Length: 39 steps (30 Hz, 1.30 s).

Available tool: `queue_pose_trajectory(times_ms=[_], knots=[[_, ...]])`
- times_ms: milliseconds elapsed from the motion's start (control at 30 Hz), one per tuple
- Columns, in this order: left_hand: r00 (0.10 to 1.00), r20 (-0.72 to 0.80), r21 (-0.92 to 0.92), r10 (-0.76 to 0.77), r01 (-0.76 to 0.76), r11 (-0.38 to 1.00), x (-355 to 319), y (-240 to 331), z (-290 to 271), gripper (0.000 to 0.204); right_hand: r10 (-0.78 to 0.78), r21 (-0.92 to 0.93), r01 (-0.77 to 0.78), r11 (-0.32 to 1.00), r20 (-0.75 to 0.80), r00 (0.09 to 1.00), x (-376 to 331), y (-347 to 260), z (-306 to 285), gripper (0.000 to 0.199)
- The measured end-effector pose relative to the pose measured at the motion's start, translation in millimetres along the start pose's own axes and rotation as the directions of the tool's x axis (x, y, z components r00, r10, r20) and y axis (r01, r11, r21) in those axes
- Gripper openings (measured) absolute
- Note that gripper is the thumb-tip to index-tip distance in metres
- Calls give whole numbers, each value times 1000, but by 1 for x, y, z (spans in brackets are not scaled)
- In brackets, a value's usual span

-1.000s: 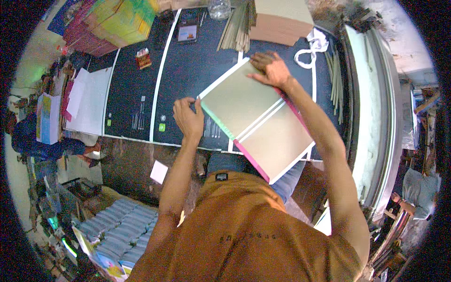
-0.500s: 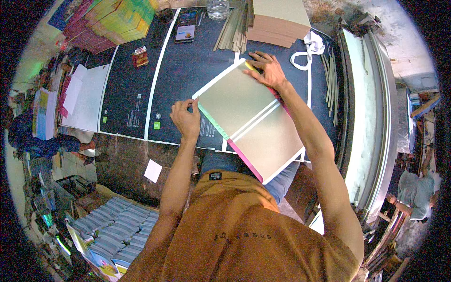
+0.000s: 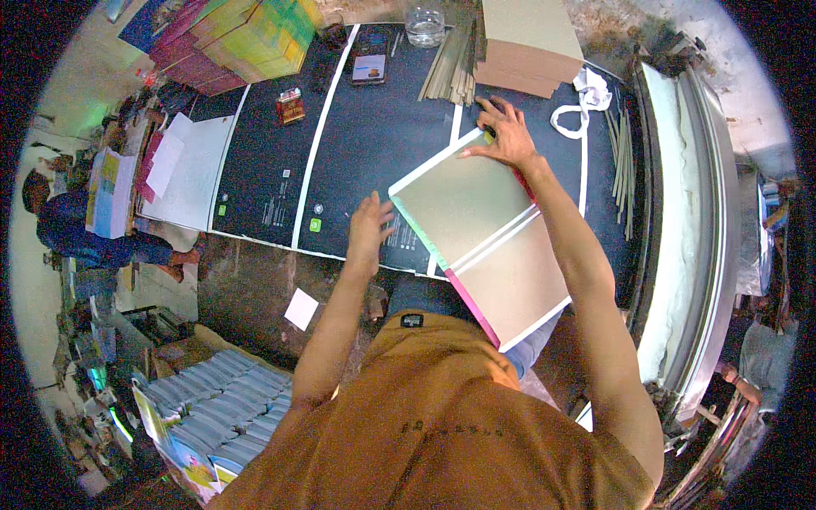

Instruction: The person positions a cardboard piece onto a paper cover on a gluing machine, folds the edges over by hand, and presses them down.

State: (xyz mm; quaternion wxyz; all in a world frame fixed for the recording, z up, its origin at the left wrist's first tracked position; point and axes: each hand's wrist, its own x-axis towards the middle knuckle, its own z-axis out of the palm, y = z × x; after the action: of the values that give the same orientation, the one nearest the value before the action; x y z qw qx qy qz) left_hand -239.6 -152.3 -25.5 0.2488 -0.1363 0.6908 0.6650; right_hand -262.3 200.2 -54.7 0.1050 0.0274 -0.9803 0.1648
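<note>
A hardback book cover (image 3: 476,200), inside face up, lies askew across the near table edge and over my lap. Two grey-beige boards flank white strips, and the folded-in borders are white, green and magenta. At its far corner my right hand (image 3: 508,143) grips it, thumb on the board and fingers curled past the edge; a bit of yellow shows beneath them. Just off the cover's left corner, my left hand (image 3: 368,236) is open with its fingers apart, holding nothing. The cover's right edge is partly hidden by my right forearm.
Behind the cover stand a stack of boards (image 3: 527,68), thin board strips (image 3: 450,64), a glass (image 3: 424,28) and a phone (image 3: 370,59). A small red box (image 3: 290,106) and white cloth strip (image 3: 592,89) lie on the dark table. Bundled stacks (image 3: 204,365) sit lower left.
My left hand has let go of the cover's left corner and its fingers have spread. My right hand stays at the far corner. The whole view has shifted slightly.
</note>
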Motion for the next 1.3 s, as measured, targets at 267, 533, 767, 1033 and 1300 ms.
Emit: queue_pose_trajectory(times_ms=[267, 533, 767, 1033, 1300], knots=[[934, 357, 804, -35, -288, 520, 72, 59, 58, 79, 28, -3, -28, 1000, -9, 1000, 0, -8, -10, 136], [730, 463, 875, 502, -466, -128, 21, 8, 139, 59, 5, -12, -6, 1000, -29, 1000, 0, -3, -6, 131], [735, 451, 881, 506, -458, -121, 15, -9, 145, 56, -244, -67, 246, 967, 38, 969, -44, -24, 1, 53], [689, 449, 875, 569, -468, -123, 14, -30, 133, 67, -180, -148, 179, 973, 12, 984, -52, -37, -5, 61], [682, 412, 892, 604, -437, -116, -5, -48, 88, 61, -155, -345, 195, 918, 141, 978, -47, -65, -3, 65]])
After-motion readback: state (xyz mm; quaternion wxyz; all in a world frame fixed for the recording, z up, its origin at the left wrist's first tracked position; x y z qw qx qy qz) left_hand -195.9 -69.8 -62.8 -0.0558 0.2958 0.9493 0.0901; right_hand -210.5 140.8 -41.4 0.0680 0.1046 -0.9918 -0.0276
